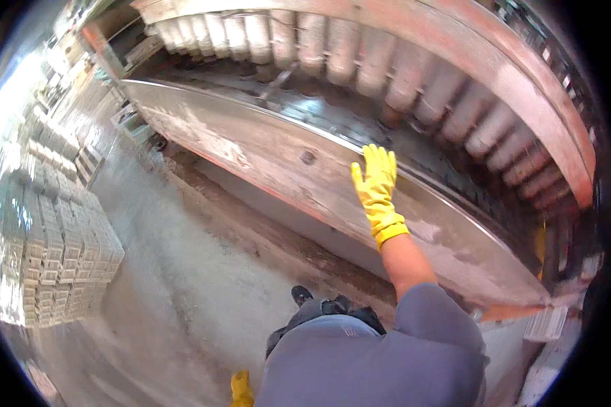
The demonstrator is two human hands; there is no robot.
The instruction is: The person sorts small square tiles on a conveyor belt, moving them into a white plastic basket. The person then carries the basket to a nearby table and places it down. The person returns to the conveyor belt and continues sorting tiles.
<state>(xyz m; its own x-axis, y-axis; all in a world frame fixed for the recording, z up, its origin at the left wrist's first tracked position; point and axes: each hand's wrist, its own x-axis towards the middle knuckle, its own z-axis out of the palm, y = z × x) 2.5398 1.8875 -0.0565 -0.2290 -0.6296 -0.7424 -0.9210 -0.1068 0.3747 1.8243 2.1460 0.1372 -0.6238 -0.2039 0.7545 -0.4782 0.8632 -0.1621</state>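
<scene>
My right hand (375, 182), in a yellow rubber glove, rests flat with fingers spread on the sloping grey metal side panel (251, 146) of a large machine. Its fingertips reach the panel's upper rim. My left hand (240, 389), also gloved in yellow, hangs low beside my body at the bottom edge; only part of it shows and I cannot tell whether it holds anything. Behind the panel runs a row of pale cylindrical rollers (360, 57) under a reddish frame (523, 81).
Stacks of grey concrete blocks (54, 251) stand on the left on a dusty concrete floor (183, 285). More block stacks (54, 146) line the far left. A dirt strip runs along the machine's base. My dark shoe (301, 294) shows below.
</scene>
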